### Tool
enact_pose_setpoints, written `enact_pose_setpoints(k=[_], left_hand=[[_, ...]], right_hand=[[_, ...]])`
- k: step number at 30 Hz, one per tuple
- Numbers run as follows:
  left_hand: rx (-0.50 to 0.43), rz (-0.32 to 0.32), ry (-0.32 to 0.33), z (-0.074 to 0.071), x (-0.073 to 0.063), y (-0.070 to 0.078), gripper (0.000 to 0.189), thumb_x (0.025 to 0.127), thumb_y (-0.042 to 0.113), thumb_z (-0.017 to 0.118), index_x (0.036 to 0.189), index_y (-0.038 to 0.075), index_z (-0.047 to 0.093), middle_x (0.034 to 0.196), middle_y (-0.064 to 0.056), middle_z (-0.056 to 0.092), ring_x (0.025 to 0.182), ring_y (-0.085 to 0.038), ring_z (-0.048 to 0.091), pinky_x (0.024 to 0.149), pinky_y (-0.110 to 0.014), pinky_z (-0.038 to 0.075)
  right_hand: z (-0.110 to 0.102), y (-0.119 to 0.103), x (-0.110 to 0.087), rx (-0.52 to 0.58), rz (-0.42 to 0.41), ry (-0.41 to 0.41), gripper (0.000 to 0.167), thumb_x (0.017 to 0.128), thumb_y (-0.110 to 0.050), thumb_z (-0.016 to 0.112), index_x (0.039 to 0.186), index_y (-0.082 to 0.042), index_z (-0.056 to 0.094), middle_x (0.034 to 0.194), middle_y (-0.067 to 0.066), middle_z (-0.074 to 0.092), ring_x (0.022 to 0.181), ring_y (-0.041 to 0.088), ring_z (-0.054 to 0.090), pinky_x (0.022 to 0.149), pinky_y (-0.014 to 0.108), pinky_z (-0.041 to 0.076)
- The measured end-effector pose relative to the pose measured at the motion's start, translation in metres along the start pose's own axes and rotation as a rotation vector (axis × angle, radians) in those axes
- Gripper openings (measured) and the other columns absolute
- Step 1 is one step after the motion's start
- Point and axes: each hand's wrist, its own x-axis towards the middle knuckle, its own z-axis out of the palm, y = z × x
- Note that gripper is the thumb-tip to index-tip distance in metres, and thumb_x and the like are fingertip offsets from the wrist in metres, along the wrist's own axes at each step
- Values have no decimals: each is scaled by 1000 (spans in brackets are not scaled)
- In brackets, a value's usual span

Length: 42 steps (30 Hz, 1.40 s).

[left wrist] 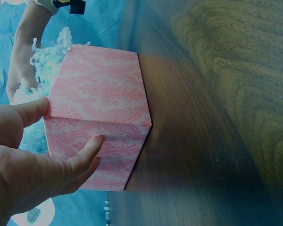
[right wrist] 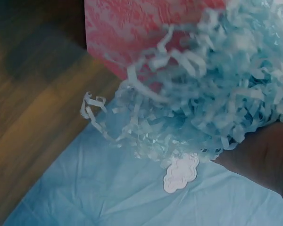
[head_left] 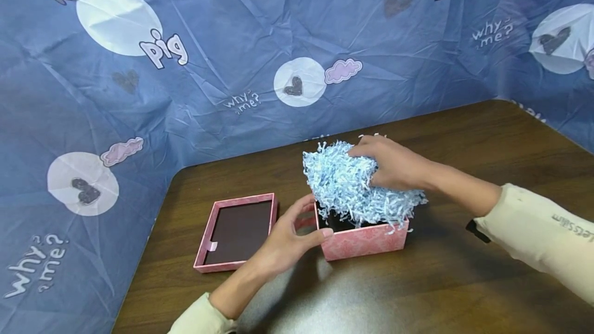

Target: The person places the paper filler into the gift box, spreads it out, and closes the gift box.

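Observation:
A pink patterned box (head_left: 366,244) with a dark inside stands on the table. Pale blue shredded paper (head_left: 341,174) bulges above its opening, with strands spilling over the front and right rims. My left hand (head_left: 290,238) holds the box at its left end; the left wrist view shows the thumb at the upper edge and the other fingers against the patterned wall (left wrist: 96,103). From above, my right hand (head_left: 394,164) grips the shredded paper, its fingertips buried in the strands. The right wrist view shows the paper (right wrist: 217,94) hanging past the box's wall.
Left of the box lies its pink-rimmed lid (head_left: 238,233), dark inside face up, with a small pale tab at its edge. A blue printed cloth (head_left: 223,24) hangs behind the brown wooden table (head_left: 162,282).

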Motion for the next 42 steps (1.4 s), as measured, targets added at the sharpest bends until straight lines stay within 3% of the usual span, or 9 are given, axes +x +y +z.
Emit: enact_pose_setpoints(k=[14, 26, 31, 39, 42], left_hand=[[-11, 26, -8, 0, 1, 0, 60, 88, 20, 72, 141, 18, 44, 135, -13, 49, 121, -33, 51, 90, -41, 49], [0, 24, -7, -1, 0, -1, 57, 88, 19, 72, 138, 17, 47, 135, -12, 50, 119, -32, 53, 90, -41, 50], [1, 15, -12, -1, 0, 0, 60, 88, 21, 72, 141, 19, 44, 136, -10, 49, 120, -31, 52, 90, -41, 50], [-12, 5, -15, -2, 0, 0, 67, 88, 21, 72, 146, 16, 38, 140, -12, 46, 122, -32, 51, 91, -41, 49], [-7, -7, -17, -2, -1, 1, 67, 88, 23, 72, 146, 17, 38, 141, -12, 44, 123, -33, 50, 92, -42, 49]], right_hand=[[25, -3, 3, -119, -64, 21, 64, 62, 14, 64, 123, -5, 65, 112, 12, 61, 107, 31, 54, 85, 48, 47], [42, -10, 6, -174, -89, -25, 63, 64, 11, 69, 124, -8, 65, 124, 14, 58, 114, 34, 51, 93, 59, 39], [50, -12, 7, -134, -62, -79, 63, 67, 13, 65, 127, -7, 62, 132, 19, 53, 125, 43, 45, 97, 65, 36], [69, -7, 9, -100, -68, -120, 36, 69, 15, 62, 102, 0, 67, 122, 23, 56, 110, 37, 54, 88, 48, 50], [74, -3, 8, -95, -43, -146, 36, 71, 14, 63, 104, 2, 67, 125, 25, 54, 114, 40, 53, 88, 49, 50]])
